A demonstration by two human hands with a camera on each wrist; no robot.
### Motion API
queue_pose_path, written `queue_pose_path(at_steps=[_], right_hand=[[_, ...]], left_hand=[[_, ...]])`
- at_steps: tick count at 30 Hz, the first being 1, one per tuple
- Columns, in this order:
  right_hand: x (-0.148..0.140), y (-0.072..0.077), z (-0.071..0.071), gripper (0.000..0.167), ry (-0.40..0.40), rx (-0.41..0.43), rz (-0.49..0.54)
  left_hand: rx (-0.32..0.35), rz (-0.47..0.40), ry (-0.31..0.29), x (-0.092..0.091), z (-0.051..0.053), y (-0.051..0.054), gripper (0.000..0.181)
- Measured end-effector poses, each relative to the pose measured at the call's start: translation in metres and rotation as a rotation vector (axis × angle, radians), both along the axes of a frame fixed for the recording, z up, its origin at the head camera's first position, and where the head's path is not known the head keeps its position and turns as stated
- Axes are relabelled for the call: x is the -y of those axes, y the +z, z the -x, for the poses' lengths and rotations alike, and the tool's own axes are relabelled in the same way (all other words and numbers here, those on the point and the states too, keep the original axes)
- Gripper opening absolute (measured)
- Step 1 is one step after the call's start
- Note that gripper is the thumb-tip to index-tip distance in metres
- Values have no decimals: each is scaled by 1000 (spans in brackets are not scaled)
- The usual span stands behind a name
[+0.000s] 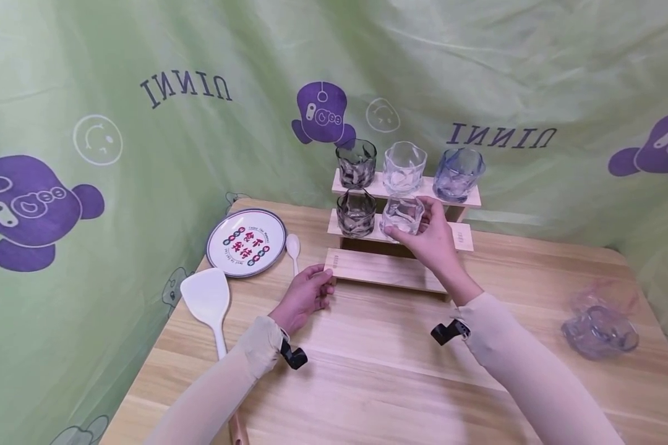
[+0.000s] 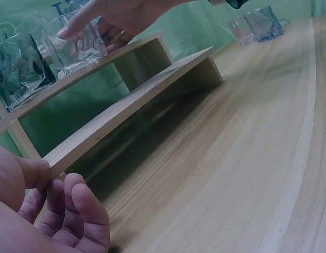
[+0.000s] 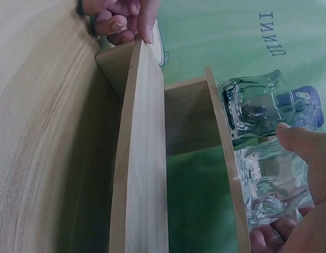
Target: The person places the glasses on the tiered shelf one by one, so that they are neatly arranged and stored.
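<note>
A three-step wooden stand (image 1: 386,270) stands toward the back of the table. With thumb above and fingers curled below, my left hand (image 1: 305,295) pinches the left end of its lowest step, as the left wrist view (image 2: 73,211) shows. My right hand (image 1: 436,244) grips a clear glass (image 1: 402,216) on the middle step, its thumb at the near side. Beside that, on the left, sits a dark grey glass (image 1: 356,215). The top step carries another dark grey glass (image 1: 356,164), a second clear glass (image 1: 404,167) and a bluish glass (image 1: 459,175).
At the table's right are a bluish glass (image 1: 600,334) and a faint pinkish glass (image 1: 601,296) behind it. Along the left lie a round plate (image 1: 246,243), a small white spoon (image 1: 293,246) and a white spatula (image 1: 207,298). A green curtain (image 1: 267,148) hangs behind.
</note>
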State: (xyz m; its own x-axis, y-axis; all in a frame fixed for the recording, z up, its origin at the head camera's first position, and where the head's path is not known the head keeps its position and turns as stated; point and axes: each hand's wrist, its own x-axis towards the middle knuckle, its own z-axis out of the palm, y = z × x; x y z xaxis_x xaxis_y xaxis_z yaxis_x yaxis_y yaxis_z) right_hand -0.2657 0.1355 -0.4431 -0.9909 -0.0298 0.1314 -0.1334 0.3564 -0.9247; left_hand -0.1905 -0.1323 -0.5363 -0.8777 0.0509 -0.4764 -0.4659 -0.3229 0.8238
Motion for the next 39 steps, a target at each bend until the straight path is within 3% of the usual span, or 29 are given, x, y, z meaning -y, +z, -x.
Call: queue_pose_path(at_steps=[17, 23, 28, 32, 39], right_hand=[[-8, 3, -3, 106, 58, -24, -136], [-24, 3, -9, 109, 74, -59, -150], [-55, 0, -18, 101, 112, -91, -89], [-88, -3, -28, 101, 109, -123, -107], [-161, -9, -51, 100, -46, -113, -253]], left_hand=[[-1, 8, -3, -1, -1, 6, 39], [1, 5, 1, -1, -1, 5, 38], [-1, 3, 0, -1, -1, 5, 38], [-3, 2, -5, -1, -1, 4, 39], [7, -1, -2, -1, 0, 2, 40]])
